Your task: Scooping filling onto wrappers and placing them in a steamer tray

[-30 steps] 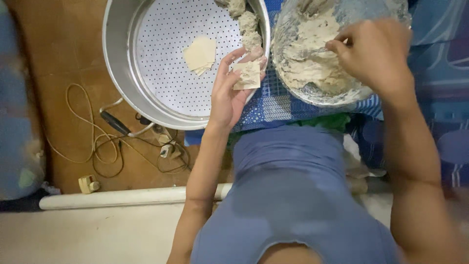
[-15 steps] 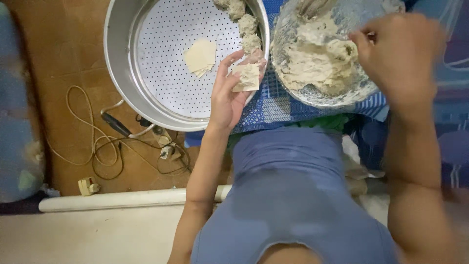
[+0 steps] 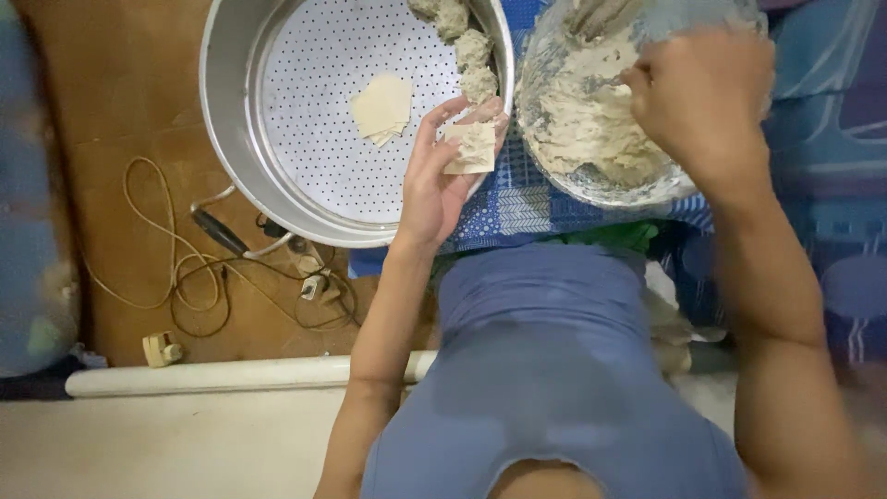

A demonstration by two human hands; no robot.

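left hand [image 3: 442, 180] cupping wrapper [image 3: 469, 148] | right hand [image 3: 704, 92] fisted in filling bowl [image 3: 591, 111] | steamer tray [image 3: 305, 120] adjacent

- The person wears a sleeveless blue-grey top [image 3: 554, 370] of smooth, plain fabric, with darker patches across the front
- Both arms are bare from shoulder to wrist
- The left hand [image 3: 434, 185] and right hand [image 3: 702, 92] carry no rings, watch or gloves
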